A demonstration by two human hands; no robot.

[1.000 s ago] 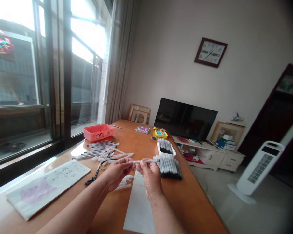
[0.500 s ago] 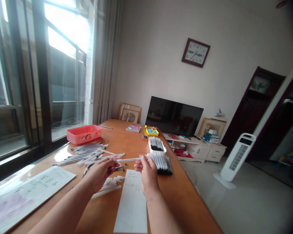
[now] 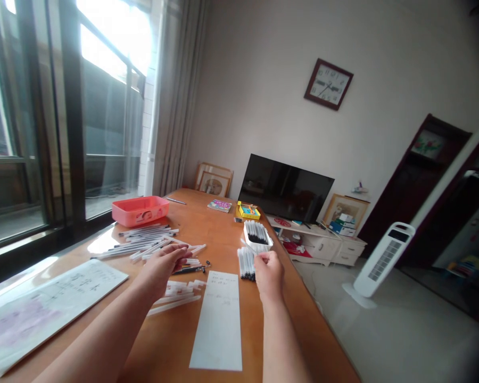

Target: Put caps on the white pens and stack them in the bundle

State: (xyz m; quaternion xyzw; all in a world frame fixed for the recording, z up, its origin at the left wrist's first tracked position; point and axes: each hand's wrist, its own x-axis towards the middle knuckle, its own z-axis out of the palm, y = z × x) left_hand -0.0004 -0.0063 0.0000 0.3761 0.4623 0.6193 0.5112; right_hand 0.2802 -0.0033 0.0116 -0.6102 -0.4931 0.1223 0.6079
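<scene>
My right hand is closed on a thin translucent white pen, which points up and left over a row of pens with black ends. Part of that row is hidden behind the hand. On the left, my left hand has its fingers stretched out, and I see nothing in them. It is over the loose pen parts, close to some black pens and clear tubes. Short white caps and tubes lie just right of my left wrist.
A long white paper slip lies between my arms, and a notebook at left. Beyond are a pile of pens, a red plastic box, a white tub of pens and a yellow box. The table's right edge is near my right arm.
The pen was stretched between both hands; my left hand has let go. My right hand has carried it right to the row of pens, while my left hand moved slightly left.
</scene>
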